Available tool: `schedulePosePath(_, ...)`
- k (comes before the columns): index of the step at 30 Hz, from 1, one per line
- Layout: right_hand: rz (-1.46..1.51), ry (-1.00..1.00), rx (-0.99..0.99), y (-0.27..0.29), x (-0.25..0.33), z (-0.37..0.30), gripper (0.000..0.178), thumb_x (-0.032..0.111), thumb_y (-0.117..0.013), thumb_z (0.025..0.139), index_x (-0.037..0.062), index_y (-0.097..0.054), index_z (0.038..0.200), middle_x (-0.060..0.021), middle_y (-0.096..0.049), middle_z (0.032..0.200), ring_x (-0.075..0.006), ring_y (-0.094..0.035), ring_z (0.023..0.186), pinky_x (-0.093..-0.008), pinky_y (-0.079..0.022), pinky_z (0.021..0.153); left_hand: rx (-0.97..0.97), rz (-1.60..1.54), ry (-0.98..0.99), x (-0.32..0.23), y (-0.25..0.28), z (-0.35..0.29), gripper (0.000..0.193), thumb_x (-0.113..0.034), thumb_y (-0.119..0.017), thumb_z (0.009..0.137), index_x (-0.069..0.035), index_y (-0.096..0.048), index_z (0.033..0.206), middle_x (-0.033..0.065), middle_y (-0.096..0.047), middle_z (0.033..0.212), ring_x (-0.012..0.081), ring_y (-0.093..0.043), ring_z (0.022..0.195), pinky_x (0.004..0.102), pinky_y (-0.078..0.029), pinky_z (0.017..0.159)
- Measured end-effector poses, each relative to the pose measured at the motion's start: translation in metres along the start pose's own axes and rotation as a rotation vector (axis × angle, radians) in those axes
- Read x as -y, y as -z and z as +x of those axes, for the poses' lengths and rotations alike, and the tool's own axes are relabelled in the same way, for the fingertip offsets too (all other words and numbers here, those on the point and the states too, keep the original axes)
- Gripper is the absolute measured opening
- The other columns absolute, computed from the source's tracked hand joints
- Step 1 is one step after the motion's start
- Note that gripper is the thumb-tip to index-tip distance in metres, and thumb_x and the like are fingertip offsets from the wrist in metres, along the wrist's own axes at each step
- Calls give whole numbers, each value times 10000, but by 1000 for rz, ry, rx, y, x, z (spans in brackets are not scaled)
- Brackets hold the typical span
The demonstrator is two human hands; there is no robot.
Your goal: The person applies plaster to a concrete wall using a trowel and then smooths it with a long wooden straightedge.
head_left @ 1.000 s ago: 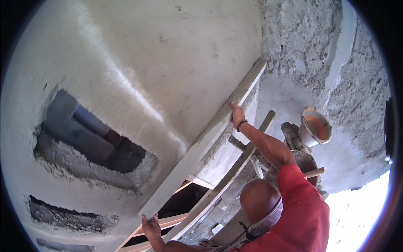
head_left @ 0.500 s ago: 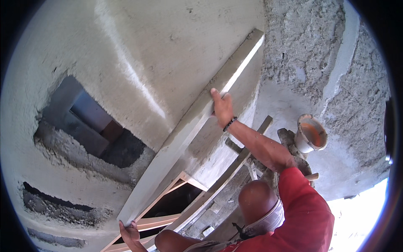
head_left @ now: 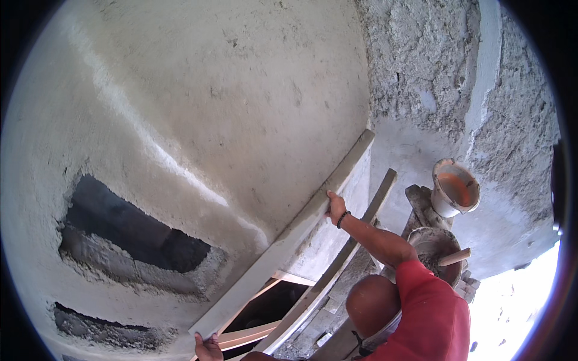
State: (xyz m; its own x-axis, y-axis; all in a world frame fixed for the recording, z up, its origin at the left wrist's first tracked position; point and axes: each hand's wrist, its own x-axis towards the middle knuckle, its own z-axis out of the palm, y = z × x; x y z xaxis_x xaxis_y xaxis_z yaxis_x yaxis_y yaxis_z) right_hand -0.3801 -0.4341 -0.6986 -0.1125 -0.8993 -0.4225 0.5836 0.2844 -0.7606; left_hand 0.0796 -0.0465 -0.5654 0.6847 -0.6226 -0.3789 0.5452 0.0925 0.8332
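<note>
A long pale straightedge board point(head_left: 265, 274) lies slantwise with one long edge against the plastered wall point(head_left: 241, 90). My left hand point(head_left: 209, 347) grips its lower left end, partly cut off by the frame's edge. Farther up the board, my right hand point(head_left: 336, 208) holds it with the thumb over the upper edge and the other fingers mostly hidden behind. Smoothed grey plaster spreads above the board, crossed by a whitish streak point(head_left: 150, 147).
At right stand a white bucket point(head_left: 447, 206) with orange inside and a mortar bucket point(head_left: 431, 239) holding a wooden-handled tool point(head_left: 454, 257). A ragged wall opening point(head_left: 132, 222) lies left. Below the board are a wooden frame point(head_left: 259, 331) and a plank point(head_left: 380, 197). My knee point(head_left: 370, 304) is bent beside it.
Both hands have brought the board down the wall toward me, and more plaster shows above it. My view has shifted slightly, and the mortar bucket has come into sight from behind my arm.
</note>
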Motion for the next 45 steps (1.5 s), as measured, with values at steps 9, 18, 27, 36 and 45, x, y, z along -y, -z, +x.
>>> schedulePosePath(9,13,103,-72,-76,92,-41,421,392,-546,841,23,-541,1042,-132,-629,888,-257,-642,727,-408,-516,513,-156,-391,578,-38,35,28,398,-446,-550,913,-48,-559,923,-70,-362,547,64,-309,442,199,-250,364)
schedulePosePath(18,-47,160,-27,-134,230,-77,395,364,-531,825,-23,-561,899,-143,-598,713,-267,-624,532,-372,-502,358,55,-165,169,-115,-58,-62,415,-318,-512,950,-53,-436,1260,109,-549,1170,227,-544,947,325,-485,708)
schedulePosePath(27,-33,99,61,-157,268,-91,444,386,-472,917,30,-552,1171,-100,-628,1058,-243,-610,961,-389,-469,867,155,-230,255,-172,-81,-58,371,-251,-397,999,9,-444,1259,114,-505,1295,213,-469,1160,343,-343,1007)
schedulePosePath(36,-146,80,-26,-139,268,-62,489,463,-459,941,47,-540,1185,-88,-617,1086,-220,-603,982,-381,-493,855,360,-370,310,-173,-81,-53,482,-231,-558,926,16,-390,1304,133,-472,1316,262,-432,1222,397,-304,1089)
schedulePosePath(45,-79,-37,-94,-124,296,-78,516,465,-459,920,26,-539,1180,-157,-628,1074,-293,-641,899,-457,-538,680,75,-236,281,-162,-120,-83,390,-300,-482,963,-51,-445,1260,103,-550,1191,233,-540,1014,352,-474,774)
